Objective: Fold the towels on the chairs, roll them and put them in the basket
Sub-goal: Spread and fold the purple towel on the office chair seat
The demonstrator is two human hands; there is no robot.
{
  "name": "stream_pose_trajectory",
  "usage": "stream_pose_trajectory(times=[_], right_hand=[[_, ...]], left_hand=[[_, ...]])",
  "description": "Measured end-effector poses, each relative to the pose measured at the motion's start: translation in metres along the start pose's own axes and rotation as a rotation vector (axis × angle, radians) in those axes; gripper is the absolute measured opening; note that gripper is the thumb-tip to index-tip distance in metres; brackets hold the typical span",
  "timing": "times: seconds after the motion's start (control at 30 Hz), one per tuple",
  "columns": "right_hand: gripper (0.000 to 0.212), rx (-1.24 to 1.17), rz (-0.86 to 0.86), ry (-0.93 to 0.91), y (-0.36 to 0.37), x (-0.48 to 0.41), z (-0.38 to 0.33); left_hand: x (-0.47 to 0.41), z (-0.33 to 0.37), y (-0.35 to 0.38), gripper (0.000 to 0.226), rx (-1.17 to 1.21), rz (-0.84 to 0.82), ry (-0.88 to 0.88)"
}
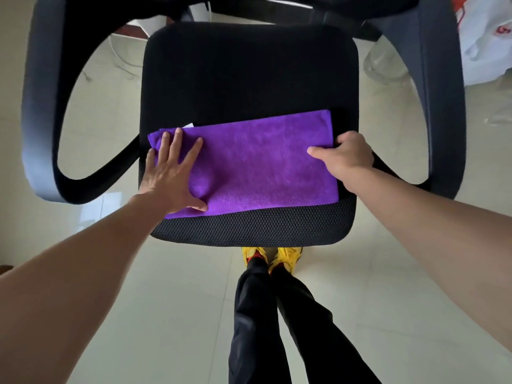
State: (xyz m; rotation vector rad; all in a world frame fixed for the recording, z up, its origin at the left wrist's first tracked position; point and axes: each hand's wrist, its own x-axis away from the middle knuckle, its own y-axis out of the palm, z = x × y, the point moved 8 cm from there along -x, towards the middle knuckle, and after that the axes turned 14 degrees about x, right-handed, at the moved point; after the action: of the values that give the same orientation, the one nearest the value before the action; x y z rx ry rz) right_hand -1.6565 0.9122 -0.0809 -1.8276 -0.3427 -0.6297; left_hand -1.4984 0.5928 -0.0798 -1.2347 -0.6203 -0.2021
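Item: purple towel (pixel 255 162), folded into a rectangle, flat on front half of black office-chair seat (pixel 243 73).
L hand (pixel 171 173): fingers straight & spread, palm pressing towel's left end.
R hand (pixel 346 156): at towel's right edge, thumb on top, fingers hidden, prob. curled under, pinching it.
White tag (pixel 188 125): at far edge, near L fingertips.
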Motion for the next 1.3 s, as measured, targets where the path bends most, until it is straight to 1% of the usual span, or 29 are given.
stream_pose_trajectory(times=[0.07,0.2,0.27,0.37,0.43,0.5,0.6,0.7,0.8,0.9,0.97,1.13,1.3], right_hand=[[0.051,-0.008,-0.024,0.020,0.004,-0.003,0.002],[0.050,-0.046,-0.140,0.006,0.016,-0.001,0.000],[0.044,-0.097,-0.161,0.025,0.022,0.001,-0.001],[0.030,-0.234,-0.193,0.082,0.021,0.003,-0.001],[0.027,-0.317,-0.213,0.097,0.013,0.006,-0.001],[0.027,-0.358,-0.246,0.070,0.002,0.011,0.001],[0.024,-0.341,-0.319,-0.046,-0.017,0.023,-0.008],[0.024,-0.333,-0.336,-0.163,-0.030,0.040,-0.043],[0.029,-0.350,-0.364,-0.252,-0.025,0.062,-0.097],[0.034,-0.366,-0.438,-0.289,0.001,0.086,-0.149],[0.037,-0.323,-0.451,-0.299,0.027,0.100,-0.177],[0.041,-0.162,-0.463,-0.294,0.097,0.122,-0.218],[0.041,-0.008,-0.409,-0.294,0.143,0.128,-0.241]], left_hand=[[0.000,-0.001,0.000,0.153,-0.006,0.009,-0.001],[-0.001,-0.002,0.000,0.153,0.004,0.013,0.007],[-0.001,-0.002,-0.001,0.153,-0.002,0.007,0.002],[-0.001,0.000,-0.002,0.152,-0.006,0.005,0.004],[0.000,0.001,-0.005,0.151,-0.009,0.004,0.012],[0.005,-0.002,-0.007,0.148,0.006,-0.003,-0.003],[0.017,-0.015,-0.009,0.143,0.078,-0.017,-0.085],[0.037,-0.031,-0.009,0.131,0.169,-0.058,-0.170],[0.058,-0.046,-0.007,0.106,0.256,-0.071,-0.238],[0.076,-0.063,-0.002,0.079,0.374,-0.039,-0.292],[0.088,-0.078,0.004,0.068,0.431,-0.027,-0.326],[0.103,-0.115,0.017,0.059,0.555,-0.017,-0.408],[0.103,-0.131,0.010,0.047,0.611,0.060,-0.408]])
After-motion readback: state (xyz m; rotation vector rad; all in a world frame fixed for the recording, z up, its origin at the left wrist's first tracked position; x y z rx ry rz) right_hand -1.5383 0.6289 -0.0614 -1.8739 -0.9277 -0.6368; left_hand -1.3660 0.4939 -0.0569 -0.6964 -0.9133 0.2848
